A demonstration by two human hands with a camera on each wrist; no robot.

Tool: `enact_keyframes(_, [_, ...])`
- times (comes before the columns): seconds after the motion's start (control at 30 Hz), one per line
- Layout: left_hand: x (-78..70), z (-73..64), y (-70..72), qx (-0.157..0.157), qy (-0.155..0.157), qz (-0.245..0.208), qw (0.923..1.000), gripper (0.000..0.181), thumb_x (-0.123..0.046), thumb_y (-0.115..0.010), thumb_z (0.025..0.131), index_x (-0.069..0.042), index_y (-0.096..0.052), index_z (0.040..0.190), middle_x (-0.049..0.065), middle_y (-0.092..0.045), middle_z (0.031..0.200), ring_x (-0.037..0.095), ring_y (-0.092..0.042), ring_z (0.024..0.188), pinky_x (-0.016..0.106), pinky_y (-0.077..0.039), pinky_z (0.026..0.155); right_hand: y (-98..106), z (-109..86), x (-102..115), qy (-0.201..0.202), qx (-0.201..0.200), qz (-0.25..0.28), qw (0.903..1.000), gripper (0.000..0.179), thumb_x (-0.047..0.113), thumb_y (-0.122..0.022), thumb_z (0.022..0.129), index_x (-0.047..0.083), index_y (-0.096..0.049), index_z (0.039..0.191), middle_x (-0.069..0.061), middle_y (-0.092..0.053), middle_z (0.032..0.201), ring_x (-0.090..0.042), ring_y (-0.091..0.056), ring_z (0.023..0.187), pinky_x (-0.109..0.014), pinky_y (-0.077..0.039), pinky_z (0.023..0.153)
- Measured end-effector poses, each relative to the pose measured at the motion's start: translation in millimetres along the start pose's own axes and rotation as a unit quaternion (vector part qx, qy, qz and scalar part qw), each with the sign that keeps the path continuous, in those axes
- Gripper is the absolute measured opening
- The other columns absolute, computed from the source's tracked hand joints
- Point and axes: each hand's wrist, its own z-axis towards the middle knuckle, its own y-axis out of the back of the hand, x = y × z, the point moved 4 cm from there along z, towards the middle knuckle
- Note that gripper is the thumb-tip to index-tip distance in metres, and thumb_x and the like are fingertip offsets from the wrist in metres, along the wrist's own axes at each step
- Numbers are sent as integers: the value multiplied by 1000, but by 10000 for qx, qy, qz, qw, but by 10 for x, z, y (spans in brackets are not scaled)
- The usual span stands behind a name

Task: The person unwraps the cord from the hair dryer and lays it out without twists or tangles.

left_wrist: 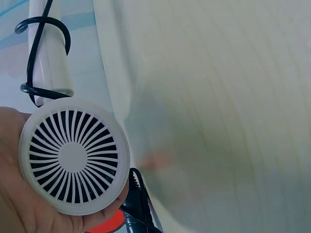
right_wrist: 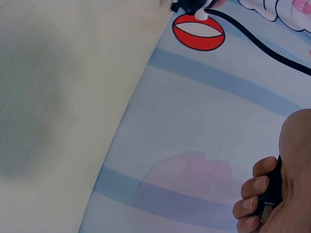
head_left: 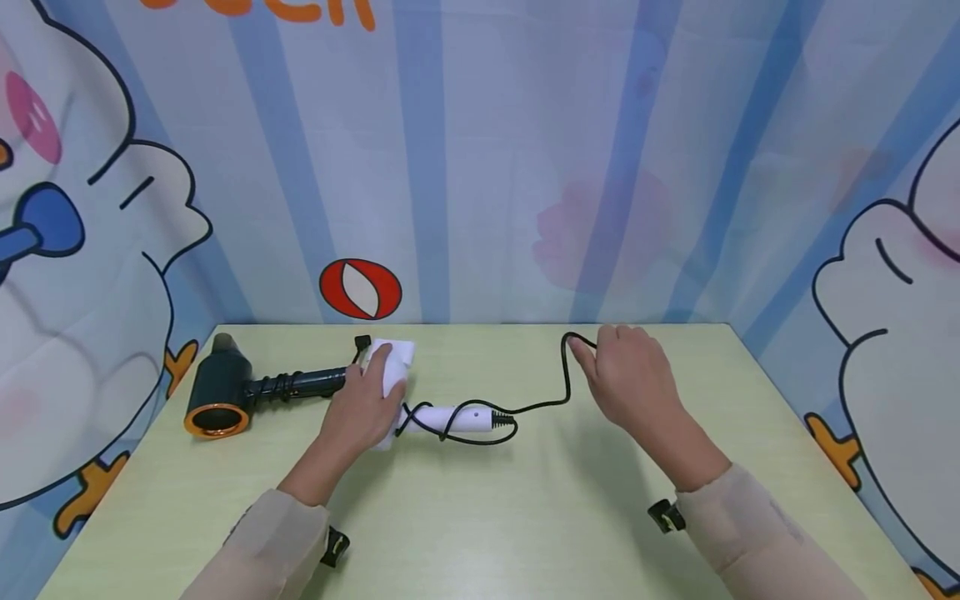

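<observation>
My left hand (head_left: 362,410) grips a white hair dryer (head_left: 471,418) by its head, at the left of the table. In the left wrist view the round slotted vent of the hair dryer (left_wrist: 73,158) faces the camera, with the palm behind it. A black cord (head_left: 538,407) winds loosely around the white handle and runs up to the right. My right hand (head_left: 628,377) holds the cord's far end, raised near the table's back edge. Its fingers curl around a black plug (right_wrist: 273,191) in the right wrist view, with a metal prong showing.
A dark green hair dryer (head_left: 217,385) with an orange ring lies left of my left hand, cord wound on its handle. Its small black plug (head_left: 363,342) sits behind that hand. A printed curtain (head_left: 495,167) hangs behind the pale table (head_left: 510,517).
</observation>
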Motion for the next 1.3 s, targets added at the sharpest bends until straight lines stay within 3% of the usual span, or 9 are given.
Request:
enact_keyframes(0.3, [37,40,-18,9,69,47,10000,69,-42,-50,103,-18,-19,161,28,-45,129,37,-58,91,48,-54,71,181,-194,165,282,-296,268,9988,49,42,-47,107,9,-39,70,-6,-35,62,-24,-34,56,-34,-28,56])
enact_keyframes(0.57, [38,45,1,-31,46,29,10000,69,-42,-49,103,-17,-19,161,29,-46,126,37,-59,88,48,-53,69,265,-352,287,461,-205,366,9981,48,39,-49,106,10,-38,71,-4,-34,62,-22,-32,57,-33,-29,58])
enact_keyframes(1.07, [-39,47,9,-79,136,-70,9999,69,-42,-48,103,-18,-19,161,27,-45,125,37,-59,89,46,-53,67,19,-526,380,676,250,291,9970,48,42,-50,106,12,-36,70,-2,-32,63,-19,-30,58,-31,-28,59])
enact_keyframes(1.3, [-74,38,40,-148,115,-89,9998,69,-42,-48,103,-18,-19,161,28,-45,125,38,-59,90,50,-55,70,-127,-596,414,790,451,169,9957,50,46,-50,105,12,-40,70,0,-34,63,-18,-34,60,-31,-33,60])
